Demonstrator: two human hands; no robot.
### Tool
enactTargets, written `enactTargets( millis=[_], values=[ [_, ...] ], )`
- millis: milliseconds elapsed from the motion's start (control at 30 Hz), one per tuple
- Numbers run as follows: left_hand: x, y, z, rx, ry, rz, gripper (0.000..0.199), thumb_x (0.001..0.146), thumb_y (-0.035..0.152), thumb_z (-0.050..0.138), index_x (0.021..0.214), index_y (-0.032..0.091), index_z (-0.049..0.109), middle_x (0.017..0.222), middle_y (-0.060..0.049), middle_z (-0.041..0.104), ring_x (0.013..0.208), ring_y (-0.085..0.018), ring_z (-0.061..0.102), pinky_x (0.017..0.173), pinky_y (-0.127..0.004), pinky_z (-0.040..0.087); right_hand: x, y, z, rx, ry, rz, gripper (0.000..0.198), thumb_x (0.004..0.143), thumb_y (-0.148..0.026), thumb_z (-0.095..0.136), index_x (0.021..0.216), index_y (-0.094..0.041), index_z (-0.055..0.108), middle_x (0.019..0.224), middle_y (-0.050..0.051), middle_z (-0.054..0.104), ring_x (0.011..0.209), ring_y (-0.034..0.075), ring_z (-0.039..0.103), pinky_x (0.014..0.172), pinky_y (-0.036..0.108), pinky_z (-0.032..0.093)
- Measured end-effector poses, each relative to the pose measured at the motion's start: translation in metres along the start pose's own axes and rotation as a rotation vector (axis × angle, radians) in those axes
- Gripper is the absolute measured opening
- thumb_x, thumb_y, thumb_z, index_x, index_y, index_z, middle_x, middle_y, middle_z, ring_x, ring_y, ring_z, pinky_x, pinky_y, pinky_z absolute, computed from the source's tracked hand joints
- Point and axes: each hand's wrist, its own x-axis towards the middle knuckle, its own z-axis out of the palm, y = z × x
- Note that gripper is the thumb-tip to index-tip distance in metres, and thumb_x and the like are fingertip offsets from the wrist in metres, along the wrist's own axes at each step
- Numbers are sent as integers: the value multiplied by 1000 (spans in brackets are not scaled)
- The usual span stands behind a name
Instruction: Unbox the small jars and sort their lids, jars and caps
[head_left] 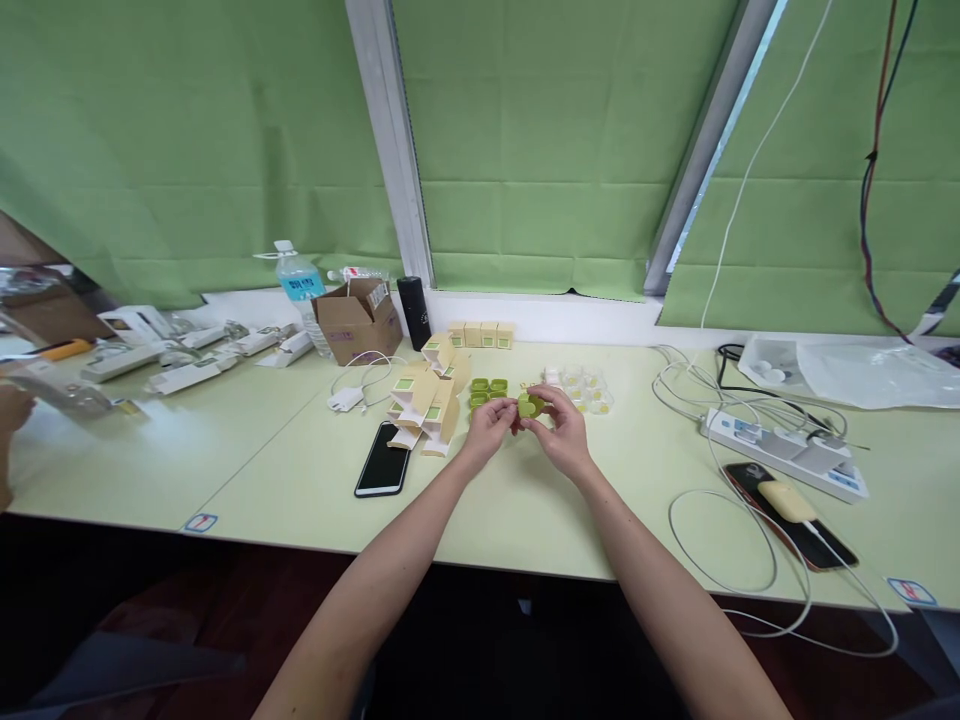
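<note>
- My left hand [490, 428] has thumb and fingers pinched nearly closed at one side of a small green case [528, 406], straight ahead of me, above the table [641, 500].
- My right hand [561, 432] curls around its other side, thumb and fingers only as far apart as the case.
- At 11 o'clock from my hands, a row of small boxes [489, 336] stands closed; I judge those finished.
- At 10 o'clock, more green cases [498, 386] sit grouped, seemingly waiting their turn; their contents are too small to tell.
- At 9 o'clock, cartons [417, 394] stand with flaps open, so closing them looks left to do.
- At 2 o'clock, clear cups [592, 392] lie clustered, apparently unused.
</note>
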Motion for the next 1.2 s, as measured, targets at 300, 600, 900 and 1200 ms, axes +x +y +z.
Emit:
enactTargets(
  millis=[300, 600, 900, 1200],
  values=[
    [-1, 0, -4, -206, -34, -117, 40, 77, 48, 84, 88, 11, 75, 81, -9, 72, 73, -16, 66, 72, -29, 55, -2, -10, 1, -122, -10, -61, 37, 83, -24, 71, 119, -29, 68, 124, 9, 67, 116, 26, 63, 85, 40, 59],
    [-1, 3, -6, -256, -11, -176, 42, 66, 45, 92, 81, 10, 77, 73, -7, 71, 66, -14, 63, 67, -27, 53, -4, -11, 3, -150, 12, -112, 36, 85, -27, 71, 121, -28, 68, 124, 10, 68, 117, 26, 64, 88, 40, 60],
    [0, 5, -5, -236, 18, -189, 43, 61, 45, 95, 74, 10, 72, 62, -3, 67, 53, -11, 58, 54, -24, 45, -5, -11, 4, -119, 5, -85, 36, 86, -30, 72, 122, -29, 69, 125, 10, 67, 118, 26, 64, 86, 39, 61],
    [0, 4, -4, -234, 62, -191, 45, 55, 44, 97, 68, 12, 68, 57, -1, 64, 49, -9, 54, 51, -23, 40, -6, -8, 3, -159, -2, -107, 36, 86, -31, 73, 122, -30, 70, 123, 9, 69, 118, 26, 65, 95, 44, 59]
  ],
)
